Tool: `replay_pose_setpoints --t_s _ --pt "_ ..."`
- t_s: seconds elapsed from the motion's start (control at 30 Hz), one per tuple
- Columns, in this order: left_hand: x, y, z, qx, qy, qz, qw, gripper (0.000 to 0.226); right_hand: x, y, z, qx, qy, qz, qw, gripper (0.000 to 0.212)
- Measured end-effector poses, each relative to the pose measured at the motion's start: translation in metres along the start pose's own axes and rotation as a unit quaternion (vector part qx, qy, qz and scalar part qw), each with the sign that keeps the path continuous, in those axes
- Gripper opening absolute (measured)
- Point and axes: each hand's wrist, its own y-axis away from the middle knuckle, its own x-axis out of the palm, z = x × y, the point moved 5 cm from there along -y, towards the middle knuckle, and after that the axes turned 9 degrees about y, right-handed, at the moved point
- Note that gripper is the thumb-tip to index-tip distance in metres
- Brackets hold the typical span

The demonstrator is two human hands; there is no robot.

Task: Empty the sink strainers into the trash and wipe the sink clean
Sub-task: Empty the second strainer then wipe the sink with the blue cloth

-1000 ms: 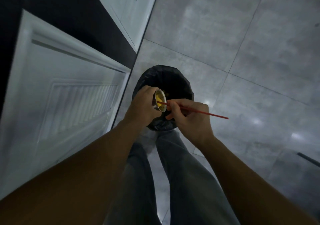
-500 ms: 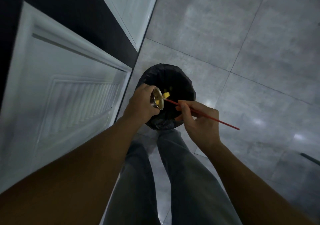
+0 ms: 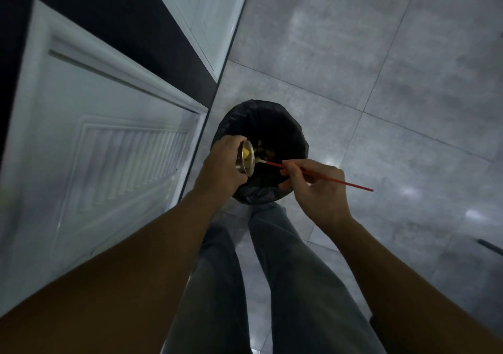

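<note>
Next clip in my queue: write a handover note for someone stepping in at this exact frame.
Left hand grips the strainer, tipped on its side over the bin.
Right hand pinches a red stick, its pale tip at the strainer's rim.
Done: some yellow scraps lie in the bin.
Left: a yellow piece and dark bits sit in the strainer, so scrape them out. The sink is out of view, so wiping and any other strainer cannot be judged from here.
</note>
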Motion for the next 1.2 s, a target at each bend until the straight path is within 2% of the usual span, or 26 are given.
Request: replay_pose_setpoints --t_s 0.1,0.27,0.43,0.77,1.03,1.2 --pt "0.002 0.0 0.002 0.002 0.005 0.003 1.0 0.079 -0.003 0.0 0.003 0.004 -0.03 -0.003 1.0 0.018" --pt "0.006 -0.004 -0.004 0.018 0.026 0.015 0.999 0.079 0.012 0.001 0.013 -0.006 -0.077 0.052 0.996 0.013" --pt "0.001 -0.007 -0.005 0.012 0.027 0.001 1.0 0.08 0.018 -0.004 0.004 0.029 -0.052 0.025 0.998 0.015" --pt "0.0 -0.007 -0.003 -0.007 0.002 -0.003 1.0 0.077 0.003 -0.003 -0.005 0.045 -0.046 -0.016 0.998 0.02" --pt "0.004 -0.014 -0.009 0.015 0.012 0.036 0.999 0.078 0.018 -0.006 0.003 0.03 -0.072 0.034 0.996 0.019" --pt "0.005 -0.016 -0.009 0.02 0.015 0.025 0.999 0.078 0.018 -0.008 -0.004 0.061 -0.055 0.021 0.996 0.018"
